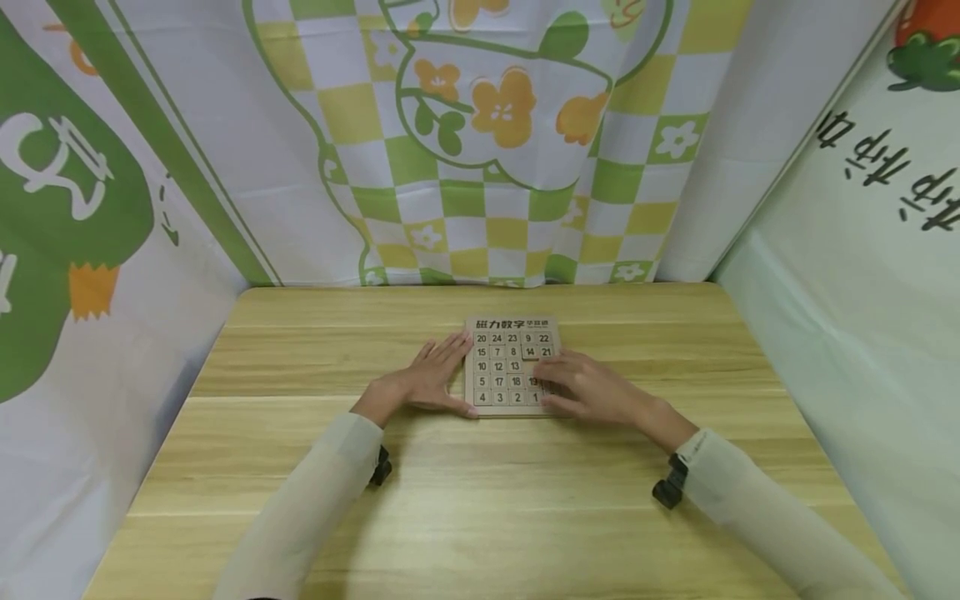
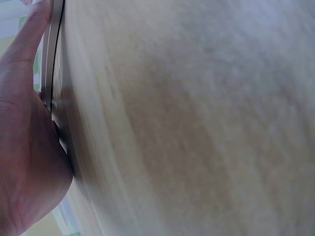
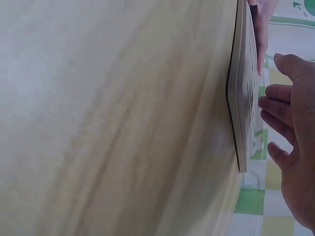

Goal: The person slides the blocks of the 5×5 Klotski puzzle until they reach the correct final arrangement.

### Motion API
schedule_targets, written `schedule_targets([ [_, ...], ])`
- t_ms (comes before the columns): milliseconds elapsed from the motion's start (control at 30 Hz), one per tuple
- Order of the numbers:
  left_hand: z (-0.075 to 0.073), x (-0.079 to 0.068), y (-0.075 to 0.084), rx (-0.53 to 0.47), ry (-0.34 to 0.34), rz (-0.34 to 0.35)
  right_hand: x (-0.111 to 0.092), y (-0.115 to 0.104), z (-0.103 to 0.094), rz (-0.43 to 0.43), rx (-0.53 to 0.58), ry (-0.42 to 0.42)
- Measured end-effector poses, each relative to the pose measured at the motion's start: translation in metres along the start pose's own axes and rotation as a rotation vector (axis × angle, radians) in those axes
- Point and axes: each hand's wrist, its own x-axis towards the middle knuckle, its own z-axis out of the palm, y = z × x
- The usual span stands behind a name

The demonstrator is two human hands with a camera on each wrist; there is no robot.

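A wooden number-slide puzzle [image 1: 510,411] lies flat on the table, its square tiles printed with dark numbers under a line of Chinese characters. My left hand [image 1: 435,379] rests along the board's left edge, fingers stretched toward the upper corner and thumb at the lower one. Over the board's right side, my right hand [image 1: 592,385] has its fingertips at the tiles and covers some of them. Tile 14 [image 1: 530,352] sits a little out of line with its row, above a gap to the right of tile 13 [image 1: 514,367]. In the right wrist view, the right fingers [image 3: 278,109] are loosely bent above the board's face.
The wood-grain table [image 1: 480,508] extends around the puzzle. A curtain [image 1: 480,208] with checks and flowers hangs at its far edge, and printed cloths stand at both sides. Each wrist wears a small black camera, such as the right wrist camera [image 1: 669,490].
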Motion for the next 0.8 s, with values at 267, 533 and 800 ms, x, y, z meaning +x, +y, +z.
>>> schedule_targets([
  [267,0.004,0.001,-0.002,0.009,0.0,0.0,0.008,0.006,-0.002,-0.006,-0.032,0.041],
  [533,0.006,0.001,-0.002,0.016,0.007,0.009,0.016,0.012,-0.001,0.02,-0.037,0.021],
  [800,0.002,0.002,-0.002,0.009,-0.004,-0.003,0.021,0.019,0.0,0.039,-0.013,0.012],
])
